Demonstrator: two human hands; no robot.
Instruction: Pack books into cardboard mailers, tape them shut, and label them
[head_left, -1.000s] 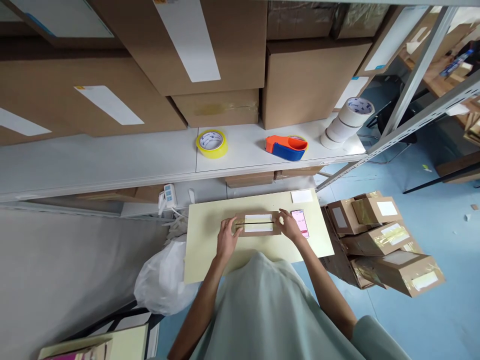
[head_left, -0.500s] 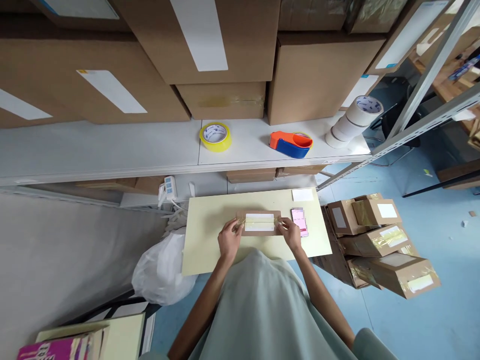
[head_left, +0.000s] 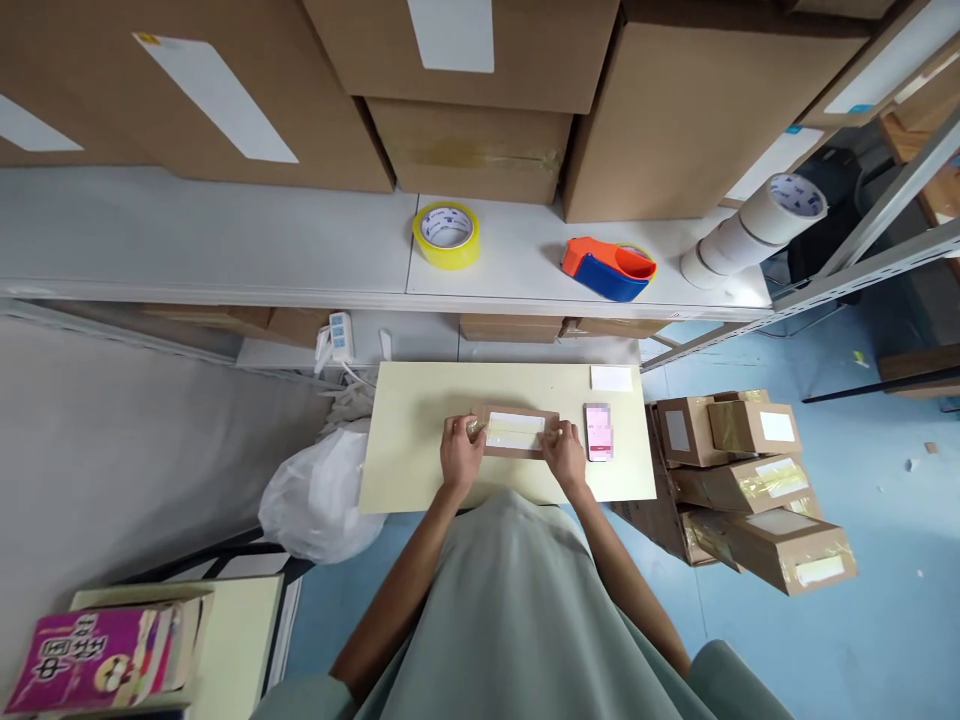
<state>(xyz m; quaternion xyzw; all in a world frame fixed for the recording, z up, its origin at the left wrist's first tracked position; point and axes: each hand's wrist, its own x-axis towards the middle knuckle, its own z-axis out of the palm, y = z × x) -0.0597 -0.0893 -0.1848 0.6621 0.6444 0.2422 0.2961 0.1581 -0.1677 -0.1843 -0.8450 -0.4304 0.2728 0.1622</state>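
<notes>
A small flat cardboard box [head_left: 519, 450] lies on the pale yellow tabletop [head_left: 409, 475], a white label [head_left: 516, 430] on its upper face. A thin strip of clear tape [head_left: 514, 431] runs lengthwise over the label. My left hand [head_left: 460, 455] is closed at the box's left end, fingers curled against the edge. At the opposite end, my right hand [head_left: 566, 458] is closed too, thumb and fingers pinched by the corner. Shiny tape shows near the left fingertips. Just right of my right hand lies a phone [head_left: 598, 432] with a pink screen.
A yellow tape roll [head_left: 466, 252], an orange-and-blue tape dispenser [head_left: 609, 270] and stacked white rolls [head_left: 739, 245] stand on the shelf. Packed boxes [head_left: 750, 480] are piled at right. A white plastic bag [head_left: 322, 500] hangs left; books [head_left: 94, 655] lie lower left.
My view has shifted, so the shelf sits higher in the picture. My fingers have come down and curled closer around the box ends. The box has turned slightly.
</notes>
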